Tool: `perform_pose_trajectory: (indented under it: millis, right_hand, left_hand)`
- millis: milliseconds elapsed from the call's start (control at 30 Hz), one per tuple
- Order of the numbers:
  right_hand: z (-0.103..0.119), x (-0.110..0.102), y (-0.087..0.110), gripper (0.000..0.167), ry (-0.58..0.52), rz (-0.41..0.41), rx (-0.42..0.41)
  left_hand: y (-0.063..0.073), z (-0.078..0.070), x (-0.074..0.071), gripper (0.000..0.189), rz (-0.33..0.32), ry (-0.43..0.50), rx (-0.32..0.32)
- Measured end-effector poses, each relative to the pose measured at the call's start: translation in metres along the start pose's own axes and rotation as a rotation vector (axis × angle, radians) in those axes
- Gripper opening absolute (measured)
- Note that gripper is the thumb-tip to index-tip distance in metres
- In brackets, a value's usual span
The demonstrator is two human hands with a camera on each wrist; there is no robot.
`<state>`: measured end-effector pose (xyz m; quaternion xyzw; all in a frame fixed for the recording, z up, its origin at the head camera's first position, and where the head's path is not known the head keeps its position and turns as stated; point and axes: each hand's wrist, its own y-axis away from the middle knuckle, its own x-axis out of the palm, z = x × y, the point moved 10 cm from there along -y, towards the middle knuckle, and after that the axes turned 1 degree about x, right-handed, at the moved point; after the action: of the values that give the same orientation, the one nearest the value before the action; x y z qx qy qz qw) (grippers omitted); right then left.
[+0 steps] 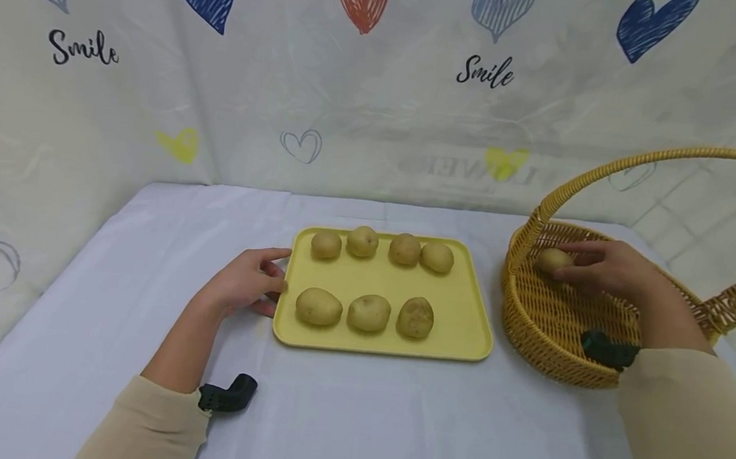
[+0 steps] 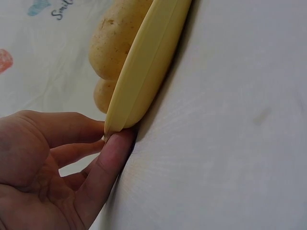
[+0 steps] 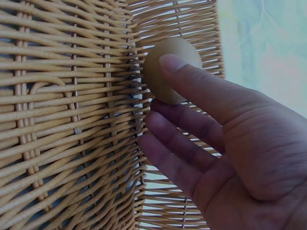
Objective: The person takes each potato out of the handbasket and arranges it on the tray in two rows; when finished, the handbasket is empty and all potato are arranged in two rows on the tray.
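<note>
Inside the wicker basket (image 1: 555,355), my right hand (image 1: 613,271) pinches a small round potato (image 1: 553,261) between thumb and fingers. In the right wrist view that potato (image 3: 168,72) is close to the woven side, the other fingers loosely bent below it. My left hand (image 1: 246,277) is at the left edge of a yellow tray (image 1: 363,276), and the left wrist view has thumb and fingertips pinching its rim (image 2: 129,96). Several potatoes form the tray's back row, among them a round one (image 1: 363,241). Three more make the front row, including an oval potato (image 1: 319,307).
A tall arched handle (image 1: 668,151) rises over the basket. White cloth (image 1: 389,424) covers the table, and a curtain (image 1: 255,86) printed with hearts hangs behind it. Black wrist devices sit on the left cuff (image 1: 229,393) and right cuff (image 1: 608,350).
</note>
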<state>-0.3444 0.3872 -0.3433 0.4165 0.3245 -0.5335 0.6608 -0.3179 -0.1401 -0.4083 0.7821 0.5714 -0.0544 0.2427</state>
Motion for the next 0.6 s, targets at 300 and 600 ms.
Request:
perform_pose_trajectory:
  millis: [300,600]
  right_hand:
    - [0.003,-0.009,0.004,0.081,-0.027,-0.023,0.004]
    - [0.010,-0.018,0.006,0.080,-0.192,-0.059,0.015]
  left_hand:
    - [-0.001,0.001,0.001,0.073,-0.005,0.008,-0.015]
    - [0.001,0.001,-0.001,0.073,-0.004,0.009,-0.023]
